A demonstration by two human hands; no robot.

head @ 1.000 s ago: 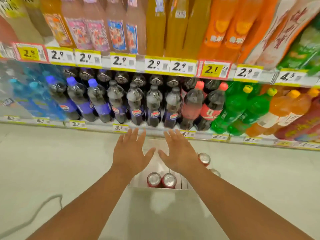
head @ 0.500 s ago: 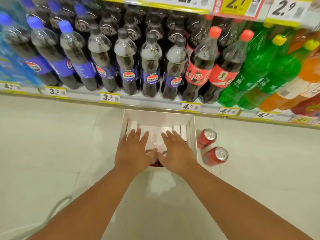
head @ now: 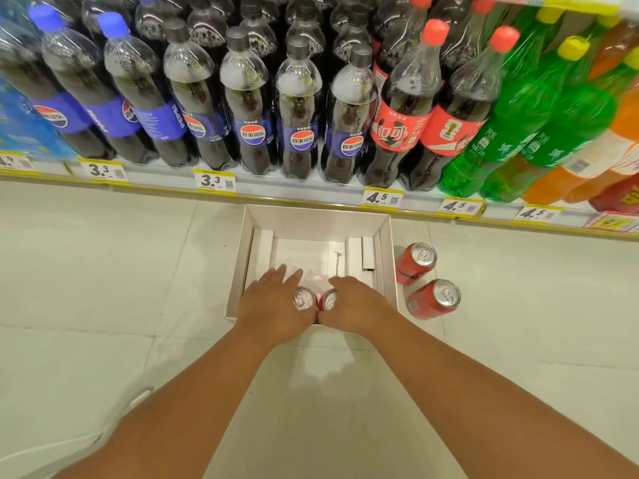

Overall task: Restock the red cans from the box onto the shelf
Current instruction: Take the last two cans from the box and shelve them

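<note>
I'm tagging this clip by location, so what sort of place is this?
Most likely a supermarket drinks aisle: a long shelf packed with dark cola bottles, yellow price tags along its edge, and a white cardboard box on the tiled floor from which two hands reach for red drink cans.

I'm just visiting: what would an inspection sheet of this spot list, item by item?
Surface: pale tiled floor.
Job's things: white box on the floor holds two red cans, left can and right can; two more red cans stand on the floor beside the box.
Clutter: nothing seen.
Grips: left hand and right hand reach into the box, one at each can.
Cables: nothing seen for certain.
Surroundings: shelf of cola bottles with price tags.
</note>
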